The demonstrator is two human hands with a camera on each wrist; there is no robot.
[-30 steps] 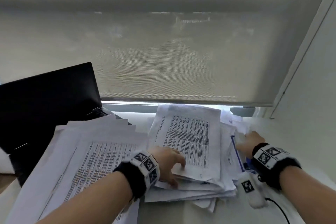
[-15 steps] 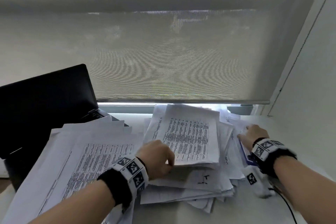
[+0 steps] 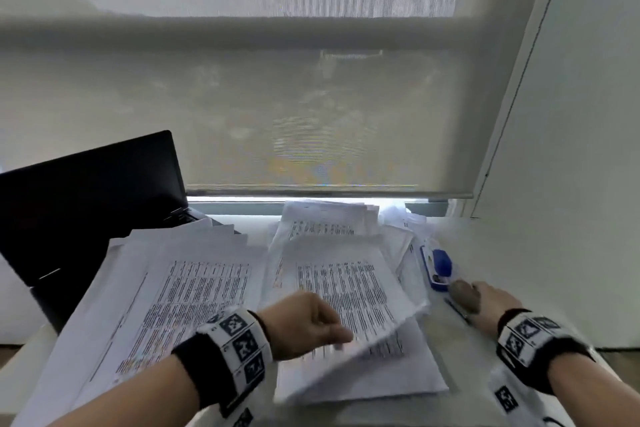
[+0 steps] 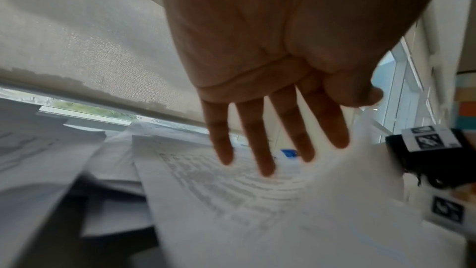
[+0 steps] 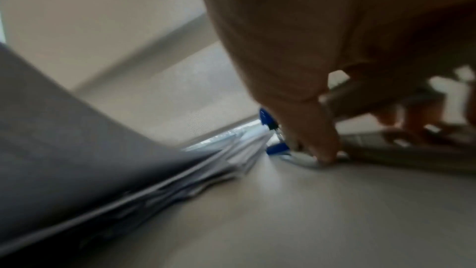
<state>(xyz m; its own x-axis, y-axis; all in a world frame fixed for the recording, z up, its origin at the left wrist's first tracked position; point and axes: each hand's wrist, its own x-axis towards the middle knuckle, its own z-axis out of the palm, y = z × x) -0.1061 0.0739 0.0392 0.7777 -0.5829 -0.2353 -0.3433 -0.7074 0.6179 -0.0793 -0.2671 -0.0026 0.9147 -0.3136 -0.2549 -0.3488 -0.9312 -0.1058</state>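
Observation:
My left hand (image 3: 304,326) pinches a set of printed sheets (image 3: 349,291), thumb on top, and holds its near edge raised off the middle paper pile (image 3: 398,374). In the left wrist view the fingers (image 4: 270,140) reach straight out and their tips vanish behind the raised, blurred paper (image 4: 360,180). My right hand (image 3: 488,302) rests on the table just in front of a blue and white stapler (image 3: 439,265). Its fingers curl round a blurred grey oblong object (image 3: 465,299), a grey bar (image 5: 365,97) in the right wrist view. There the thumb (image 5: 324,150) touches the stapler's white end (image 5: 301,157).
A second spread pile of printed paper (image 3: 173,305) lies at the left, overlapping an open black laptop (image 3: 86,204). A lowered roller blind (image 3: 277,114) covers the window behind. A white wall (image 3: 571,149) bounds the right side. Bare table (image 3: 464,357) shows between the pile and my right arm.
My left hand has lifted the top printed sheets and drawn them toward me. My right hand has come back from the stapler's far side to its near end.

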